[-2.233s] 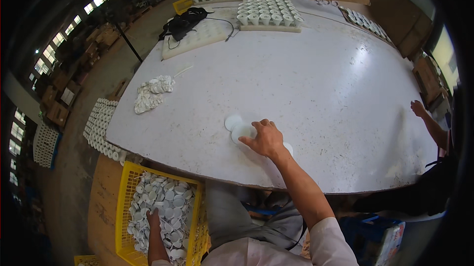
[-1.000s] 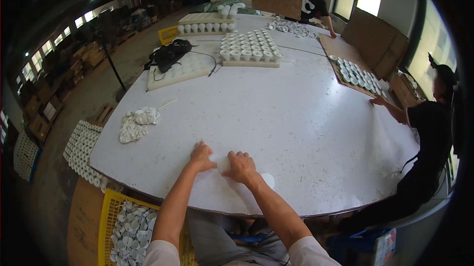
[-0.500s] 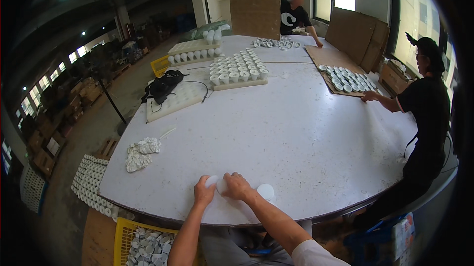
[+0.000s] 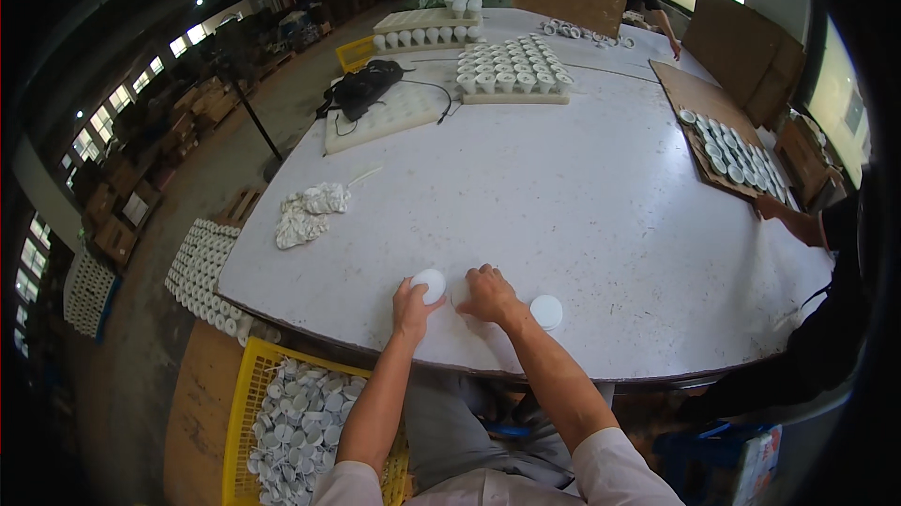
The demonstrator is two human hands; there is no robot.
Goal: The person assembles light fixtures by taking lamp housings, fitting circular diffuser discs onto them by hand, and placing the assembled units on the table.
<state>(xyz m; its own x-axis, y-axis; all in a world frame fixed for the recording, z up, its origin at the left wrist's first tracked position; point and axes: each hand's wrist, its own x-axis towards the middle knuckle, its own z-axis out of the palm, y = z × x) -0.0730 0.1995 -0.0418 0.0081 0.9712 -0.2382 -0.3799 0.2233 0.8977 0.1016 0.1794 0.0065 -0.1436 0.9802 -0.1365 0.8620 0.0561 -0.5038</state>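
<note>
My left hand [image 4: 409,310] grips a round white disc [image 4: 429,286] by its edge, just above the table near the front edge. Beside it, my right hand [image 4: 490,296] is closed over a second pale disc [image 4: 459,294], of which only the left rim shows; the palm hides the rest. To the right of that wrist lies a white round piece [image 4: 545,312], flat on the white table [image 4: 488,196] and touched by neither hand.
A yellow crate [image 4: 238,421] of white discs stands below at left. A crumpled white cloth [image 4: 311,213], a tray with a black bag [image 4: 364,89] and a tray of white cups [image 4: 513,82] sit beyond. Two co-workers are at right, one near a cardboard sheet [image 4: 694,98] bearing rings.
My view has tilted down, showing more of the crate. My hands have drawn apart, and the left one's disc now faces up more fully. The nearer co-worker has shifted.
</note>
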